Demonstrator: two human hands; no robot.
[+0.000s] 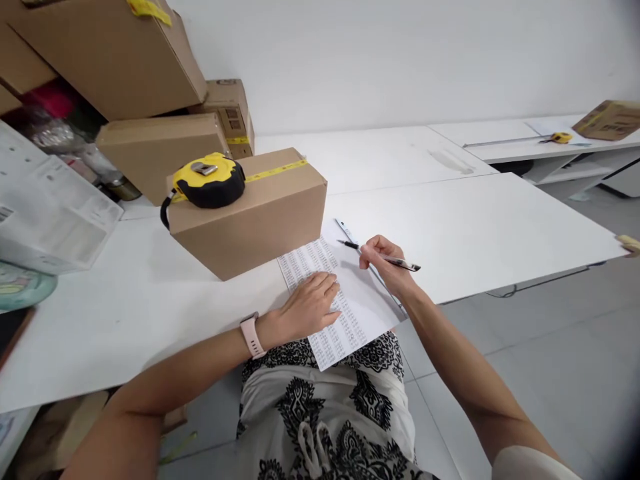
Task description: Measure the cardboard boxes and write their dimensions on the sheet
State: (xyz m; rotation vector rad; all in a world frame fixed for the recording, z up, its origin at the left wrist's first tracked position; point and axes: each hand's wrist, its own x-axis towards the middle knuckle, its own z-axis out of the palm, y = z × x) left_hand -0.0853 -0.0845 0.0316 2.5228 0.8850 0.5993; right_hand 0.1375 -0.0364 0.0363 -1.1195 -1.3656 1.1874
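Note:
My left hand lies flat on a printed sheet of paper, fingers stretched out over its columns of small text. Pinched in my right hand is a pen, its dark tip just above the blank right part of the sheet. A thin ruler lies along the paper's right side, partly hidden under my right hand. Behind the sheet stands a cardboard box with yellow tape on top. On that box rests a yellow and black tape measure.
Cardboard boxes are stacked at the back left, beside a white plastic container. The white table extends right. Farther off, another tape measure lies near a cardboard box.

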